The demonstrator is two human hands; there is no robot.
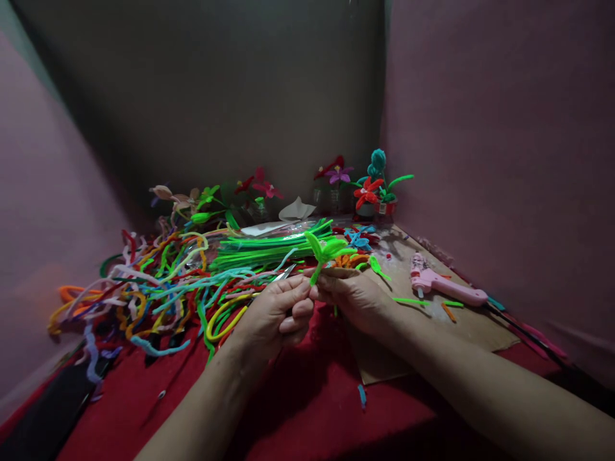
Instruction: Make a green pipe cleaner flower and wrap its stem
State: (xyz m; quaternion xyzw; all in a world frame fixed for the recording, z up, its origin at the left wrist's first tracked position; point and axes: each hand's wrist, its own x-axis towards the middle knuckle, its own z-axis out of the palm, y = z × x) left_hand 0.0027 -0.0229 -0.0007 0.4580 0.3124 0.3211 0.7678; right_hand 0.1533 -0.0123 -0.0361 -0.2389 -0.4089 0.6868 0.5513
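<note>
Between my two hands is a bright green pipe-cleaner flower [323,251], its petals spread upward above my fingertips. My left hand [283,310] is closed, thumb and forefinger pinching the flower's lower end. From the other side, my right hand [353,294] pinches the same flower near its base, fingers closed. Just behind my left hand, the metal blades of scissors [286,273] stick out. Orange pipe-cleaner pieces [350,261] lie right behind my right hand.
Tangled coloured pipe cleaners [163,288] cover the left side, beside a green bundle [259,250]. A pink glue gun [444,286] lies on cardboard [485,326] at right, its cord trailing right. Finished flowers [369,193] stand along the back wall. A black object [57,403] lies front left.
</note>
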